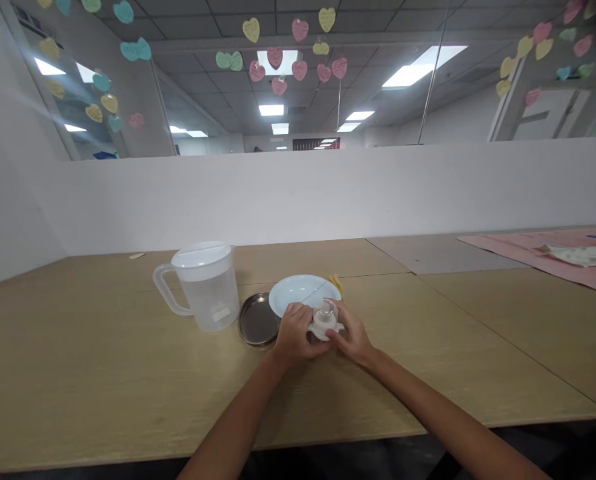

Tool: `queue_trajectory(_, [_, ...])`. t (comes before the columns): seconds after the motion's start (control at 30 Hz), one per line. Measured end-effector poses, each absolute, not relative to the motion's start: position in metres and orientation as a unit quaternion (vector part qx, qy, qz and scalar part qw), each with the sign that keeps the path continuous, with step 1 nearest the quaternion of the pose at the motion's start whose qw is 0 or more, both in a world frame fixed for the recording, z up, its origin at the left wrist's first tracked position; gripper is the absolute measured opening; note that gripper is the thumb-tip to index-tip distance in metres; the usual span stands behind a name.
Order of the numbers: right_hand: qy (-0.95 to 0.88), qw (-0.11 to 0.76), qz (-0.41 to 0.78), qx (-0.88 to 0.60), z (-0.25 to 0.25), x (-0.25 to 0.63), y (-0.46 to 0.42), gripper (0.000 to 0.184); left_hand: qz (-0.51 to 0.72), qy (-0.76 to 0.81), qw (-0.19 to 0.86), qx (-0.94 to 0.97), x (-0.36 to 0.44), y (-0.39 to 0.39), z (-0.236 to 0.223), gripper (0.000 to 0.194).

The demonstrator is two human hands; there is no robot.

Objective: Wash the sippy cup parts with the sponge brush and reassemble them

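Both hands meet at the front of a pale bowl, gripping a baby bottle. Its top points toward me, showing a clear domed cap over a teat and white handles at the sides. My left hand is closed on the left side of it, thumb underneath. On the right side, my right hand wraps around it with the thumb at the front. The bottle's lower part is hidden. A thin line crosses the bowl's inside; I cannot tell what it is. Left of the bowl lies a round metal dish.
A lidded clear plastic pitcher with its handle to the left stands on the wooden table. A small yellow item sits behind the bowl. Pink cloth covers the far right. A white wall with windows rises behind.
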State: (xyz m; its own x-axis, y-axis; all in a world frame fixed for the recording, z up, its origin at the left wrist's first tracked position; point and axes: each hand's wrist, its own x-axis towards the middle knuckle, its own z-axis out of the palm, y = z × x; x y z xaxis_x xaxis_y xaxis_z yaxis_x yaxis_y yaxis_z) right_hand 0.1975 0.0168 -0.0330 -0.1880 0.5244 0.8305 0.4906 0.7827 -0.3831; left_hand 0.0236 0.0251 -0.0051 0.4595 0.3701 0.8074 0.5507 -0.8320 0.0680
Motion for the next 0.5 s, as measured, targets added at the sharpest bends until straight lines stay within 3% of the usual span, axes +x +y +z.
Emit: queue_trajectory(0.5, [-0.736,0.567,0.067,-0.364,-0.0313,0.1921,0.0143,0.044,-0.448,-0.297,0.093,-0.838,0.0276,0.019,-0.0044,0.038])
